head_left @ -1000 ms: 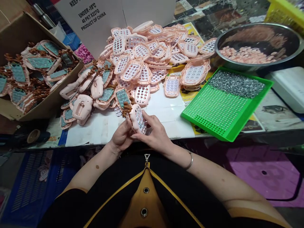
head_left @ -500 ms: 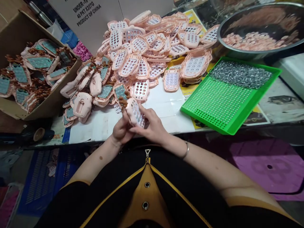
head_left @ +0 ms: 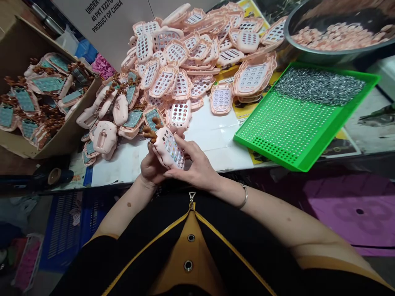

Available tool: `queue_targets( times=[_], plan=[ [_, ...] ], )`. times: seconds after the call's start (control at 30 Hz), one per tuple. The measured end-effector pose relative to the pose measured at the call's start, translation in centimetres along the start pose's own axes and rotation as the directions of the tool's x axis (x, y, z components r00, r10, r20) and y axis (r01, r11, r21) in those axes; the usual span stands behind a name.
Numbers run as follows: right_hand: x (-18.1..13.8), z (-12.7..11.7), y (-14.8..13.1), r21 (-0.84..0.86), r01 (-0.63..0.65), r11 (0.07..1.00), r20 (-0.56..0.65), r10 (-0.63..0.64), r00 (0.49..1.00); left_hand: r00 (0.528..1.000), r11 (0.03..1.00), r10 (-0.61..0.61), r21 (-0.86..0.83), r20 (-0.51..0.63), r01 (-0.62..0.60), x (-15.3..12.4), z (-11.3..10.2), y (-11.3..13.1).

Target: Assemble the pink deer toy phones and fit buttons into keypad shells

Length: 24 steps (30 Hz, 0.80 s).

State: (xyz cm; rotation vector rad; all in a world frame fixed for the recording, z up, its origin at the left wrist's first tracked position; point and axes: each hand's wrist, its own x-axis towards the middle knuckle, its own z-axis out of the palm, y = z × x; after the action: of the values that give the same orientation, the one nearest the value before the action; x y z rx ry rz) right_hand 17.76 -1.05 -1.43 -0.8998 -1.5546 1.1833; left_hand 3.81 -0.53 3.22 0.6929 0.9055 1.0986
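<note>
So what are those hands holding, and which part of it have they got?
A pink toy: the right hand grips its lower end, and the left hand, partly hidden, cups its side.

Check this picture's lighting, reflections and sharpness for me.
Head view: the white sheet is brightly lit, while the blue crate below is dim; head view: the steel bowl carries pinkish reflections on its inner wall; head view: the held pink toy looks fairly sharp, though small metal pieces in the green tray blend together.

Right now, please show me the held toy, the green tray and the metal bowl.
Held toy (head_left: 173, 151), head view: button face.
Green tray (head_left: 291, 126), head view: bare floor.
Metal bowl (head_left: 324, 54), head view: front side.
</note>
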Motion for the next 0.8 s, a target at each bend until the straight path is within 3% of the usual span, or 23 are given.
queue_targets(
  times=[0.07, 0.17, 0.27, 0.4, 0.53, 0.63, 0.8],
  plan=[
    [-0.1, 0.0, -0.3, 0.141, -0.027, 0.990, 0.052, 0.020, 0.998, 0.999, 1.000, 0.013, 0.015, 0.048, -0.014, 0.1, -0.4, 0.0],
    [-0.1, -0.4, -0.5, 0.380, -0.100, 0.920, 0.236, 0.008, 0.972, 0.996, 0.998, 0.023, 0.049, 0.089, -0.028, 0.3, -0.9, 0.0],
    [-0.2, -1.1, -0.6, 0.391, -0.140, 0.910, 0.343, -0.003, 0.939, 0.999, 0.999, 0.015, 0.050, 0.037, -0.016, 0.5, -0.6, 0.1],
    [-0.6, -1.3, -0.5, 0.167, -0.107, 0.980, 0.085, 0.094, 0.992, 0.990, 0.999, -0.005, 0.033, -0.138, 0.009, 0.9, 0.9, -0.1],
    [-1.1, -0.8, 0.1, 0.055, -0.129, 0.990, -0.064, 0.133, 0.989, 0.966, 0.996, 0.088, -0.008, -0.244, -0.093, 0.9, 2.2, -0.8],
    [-1.2, -0.7, 0.3, -0.022, -0.090, 0.996, -0.097, 0.088, 0.991, 0.963, 0.993, 0.117, 0.009, -0.241, -0.118, 0.6, 2.4, -1.1],
    [-0.8, -1.2, -0.5, -0.212, -0.124, 0.969, -0.012, 0.124, 0.992, 0.959, 0.998, 0.045, -0.031, -0.280, -0.056, 0.3, 2.0, -0.8]
  ],
)
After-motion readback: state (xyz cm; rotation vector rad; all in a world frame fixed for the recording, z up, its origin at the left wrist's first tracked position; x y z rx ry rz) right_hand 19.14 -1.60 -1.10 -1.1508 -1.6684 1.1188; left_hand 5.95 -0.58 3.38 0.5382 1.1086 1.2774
